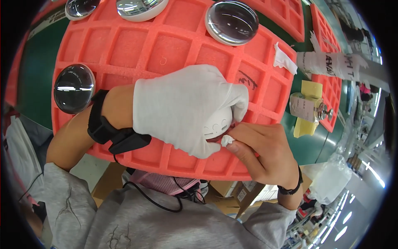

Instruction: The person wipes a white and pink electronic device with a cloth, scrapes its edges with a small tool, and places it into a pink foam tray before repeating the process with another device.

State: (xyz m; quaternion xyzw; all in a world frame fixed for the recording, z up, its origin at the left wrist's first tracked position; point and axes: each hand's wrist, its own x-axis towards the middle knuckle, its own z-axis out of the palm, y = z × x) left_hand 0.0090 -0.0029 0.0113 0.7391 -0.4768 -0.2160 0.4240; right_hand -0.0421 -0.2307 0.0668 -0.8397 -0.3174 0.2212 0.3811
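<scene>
My left hand (186, 108), in a white glove, is closed around a round white part (217, 124) with small raised shapes and slots on its face. Much of that part lies hidden under the glove. My bare right hand (263, 151) pinches a small wad of white tissue (226, 140) between thumb and fingers, right beside the lower edge of the white part. Both hands are over a red foam tray (170, 54) divided into square pockets.
Dark glossy domes with pale rims stand on the tray: one at left (74, 88), another at upper right (232, 23), others along the top. A torn white scrap (284, 59) lies at the tray's right edge. Beyond it, a glass bottle (304, 106) with a metal top stands on the green table (304, 145).
</scene>
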